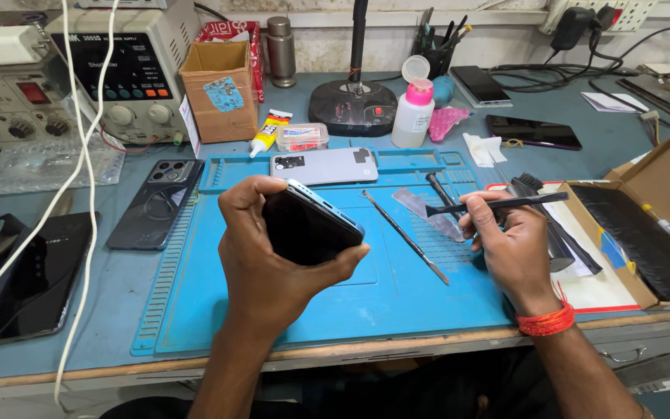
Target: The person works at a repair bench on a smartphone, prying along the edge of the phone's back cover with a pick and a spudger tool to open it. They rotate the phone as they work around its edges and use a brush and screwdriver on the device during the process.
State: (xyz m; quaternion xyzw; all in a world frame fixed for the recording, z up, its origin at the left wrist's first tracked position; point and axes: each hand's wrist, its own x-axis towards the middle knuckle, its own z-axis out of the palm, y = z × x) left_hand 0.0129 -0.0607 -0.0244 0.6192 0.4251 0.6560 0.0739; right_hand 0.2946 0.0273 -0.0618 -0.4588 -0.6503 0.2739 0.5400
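My left hand grips a dark smartphone with a light blue frame, tilted on its edge above the blue work mat. My right hand holds a thin black spudger-like tool, its tip pointing left toward the phone. On the mat between the hands lie a long metal tweezer and a flat metal pry blade. A silver phone back cover rests at the mat's far edge.
A dark phone and another black phone lie left of the mat, with white cables over them. Behind stand a power supply, cardboard box, glue tube, lamp base, white bottle. An open box sits right.
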